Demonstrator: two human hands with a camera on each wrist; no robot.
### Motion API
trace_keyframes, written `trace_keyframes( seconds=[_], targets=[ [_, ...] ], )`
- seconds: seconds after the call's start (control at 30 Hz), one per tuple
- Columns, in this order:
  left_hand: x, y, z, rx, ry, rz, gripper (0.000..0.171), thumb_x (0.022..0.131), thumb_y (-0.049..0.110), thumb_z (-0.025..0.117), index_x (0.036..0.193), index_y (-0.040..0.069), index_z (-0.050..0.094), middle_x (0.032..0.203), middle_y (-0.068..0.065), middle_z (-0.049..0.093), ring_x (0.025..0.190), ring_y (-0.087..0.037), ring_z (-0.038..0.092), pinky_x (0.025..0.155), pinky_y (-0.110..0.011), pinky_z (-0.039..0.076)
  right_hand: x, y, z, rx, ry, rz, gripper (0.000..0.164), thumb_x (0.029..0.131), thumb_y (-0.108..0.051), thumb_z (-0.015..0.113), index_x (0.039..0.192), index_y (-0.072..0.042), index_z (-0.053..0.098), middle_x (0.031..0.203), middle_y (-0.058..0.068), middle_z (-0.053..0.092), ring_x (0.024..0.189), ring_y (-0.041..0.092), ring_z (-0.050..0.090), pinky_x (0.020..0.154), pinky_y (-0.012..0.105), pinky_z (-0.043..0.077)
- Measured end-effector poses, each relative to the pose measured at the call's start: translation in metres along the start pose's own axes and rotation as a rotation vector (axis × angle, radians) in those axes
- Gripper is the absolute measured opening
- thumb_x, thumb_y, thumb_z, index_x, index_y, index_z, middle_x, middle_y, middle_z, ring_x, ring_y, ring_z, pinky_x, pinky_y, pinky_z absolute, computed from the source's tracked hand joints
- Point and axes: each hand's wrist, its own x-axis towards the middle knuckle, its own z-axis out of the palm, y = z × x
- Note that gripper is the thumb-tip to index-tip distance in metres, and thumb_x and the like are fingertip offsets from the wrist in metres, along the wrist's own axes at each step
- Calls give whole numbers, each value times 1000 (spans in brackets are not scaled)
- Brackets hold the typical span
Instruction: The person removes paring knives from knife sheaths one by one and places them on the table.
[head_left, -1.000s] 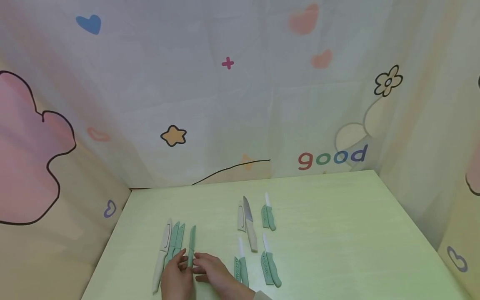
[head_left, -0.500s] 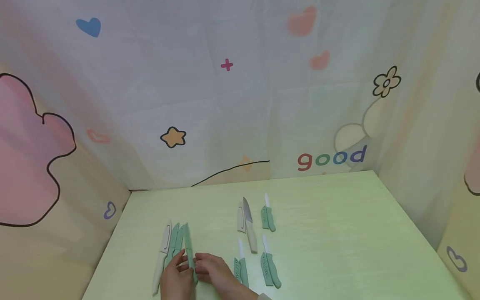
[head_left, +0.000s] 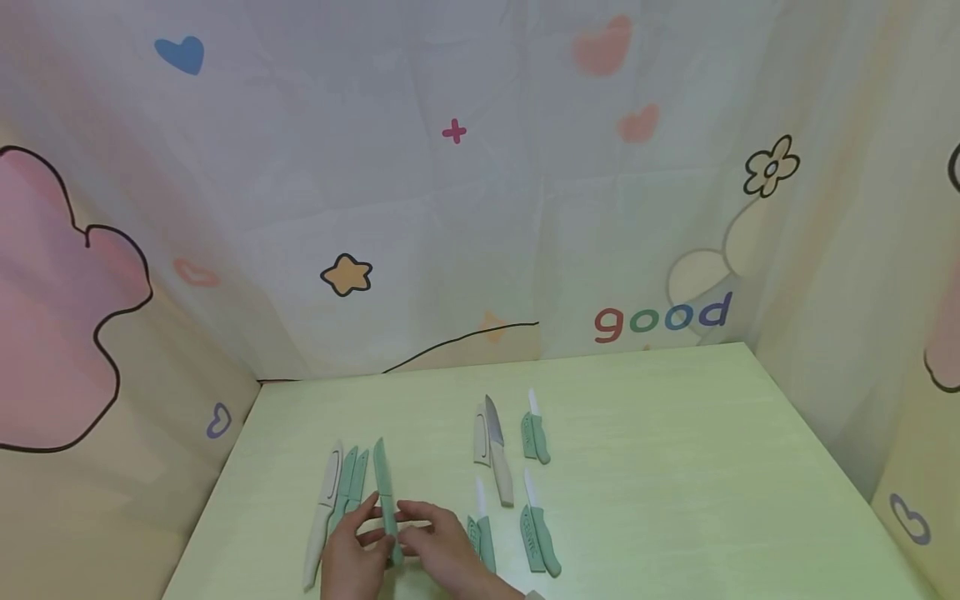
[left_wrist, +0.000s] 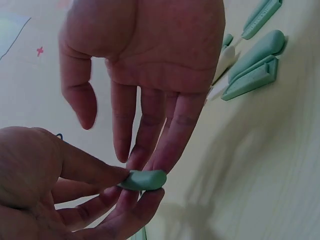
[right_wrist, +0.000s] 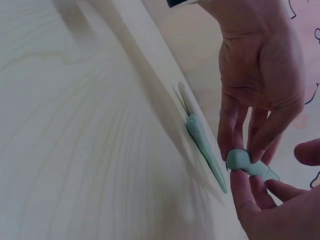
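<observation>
My left hand (head_left: 352, 554) pinches the handle of a green knife (head_left: 383, 475) with a green sheath over its blade, between thumb and fingers. In the left wrist view the butt of the handle (left_wrist: 145, 180) points toward the camera. My right hand (head_left: 442, 542) touches the other side of the handle with nearly straight fingers, its thumb (left_wrist: 82, 102) apart. Left of the held knife lie two green sheathed knives (head_left: 347, 473) and a longer cream sheathed knife (head_left: 320, 529), side by side. My left hand hides part of the green handles.
To the right lie a bare-bladed cream knife (head_left: 502, 471) next to its sheath (head_left: 481, 437), and three green knives (head_left: 542, 437) with white blades, each beside its green sheath (head_left: 531, 542). A printed cloth (head_left: 420, 200) hangs behind the pale green table (head_left: 675, 467).
The green sheathed knife first swung its tip left toward the row, then shifted back right and appears raised. My right fingers have stayed beside it and now touch its handle.
</observation>
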Motion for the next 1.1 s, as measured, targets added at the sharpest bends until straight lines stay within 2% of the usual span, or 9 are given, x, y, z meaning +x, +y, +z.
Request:
trace_keyframes(
  seconds=[0.1, 0.2, 0.4, 0.63, 0.87, 1.1],
  targets=[
    [-2, 2, 2, -78, -41, -11, 68, 75, -12, 69, 139, 2, 49, 123, -21, 54, 96, -30, 61, 62, -34, 61, -1, 0, -4, -30, -3, -28, 43, 85, -5, 58, 128, -3, 60, 113, 9, 63, 82, 17, 65, 74, 33, 58],
    [-3, 4, 3, -140, -72, -27, 68, 76, -11, 69, 140, 3, 49, 124, -21, 52, 97, -29, 60, 61, -35, 62, -3, -2, -7, -36, -7, -71, 39, 87, -1, 58, 126, -2, 61, 113, 13, 60, 83, 17, 64, 70, 25, 56],
    [-6, 8, 6, -178, -105, -22, 67, 78, -7, 72, 140, 5, 49, 124, -22, 51, 96, -28, 60, 61, -35, 62, -8, -12, -9, -98, 29, -107, 34, 87, 1, 59, 121, 1, 64, 112, 18, 59, 81, 17, 64, 64, 19, 53],
    [-8, 9, 9, -240, -148, 16, 65, 80, -1, 74, 140, 6, 48, 122, -22, 52, 95, -27, 61, 60, -38, 62, -9, -9, -15, -103, 48, -111, 34, 88, -4, 62, 121, -4, 65, 109, 13, 60, 79, 14, 63, 66, 23, 57],
    [-9, 13, 15, -262, -187, 23, 55, 86, -7, 65, 137, 4, 48, 120, -22, 53, 91, -25, 63, 58, -39, 62, -8, -7, -24, -62, 64, -97, 30, 88, -3, 63, 118, -4, 67, 106, 14, 66, 80, 22, 66, 67, 39, 62],
    [-13, 17, 20, -302, -233, 24, 51, 87, -3, 65, 135, 4, 48, 119, -21, 54, 90, -24, 63, 59, -41, 62, -9, -7, -33, -22, 83, -57, 24, 88, -4, 64, 112, -4, 68, 101, 15, 65, 79, 26, 66, 66, 43, 61]
  ],
)
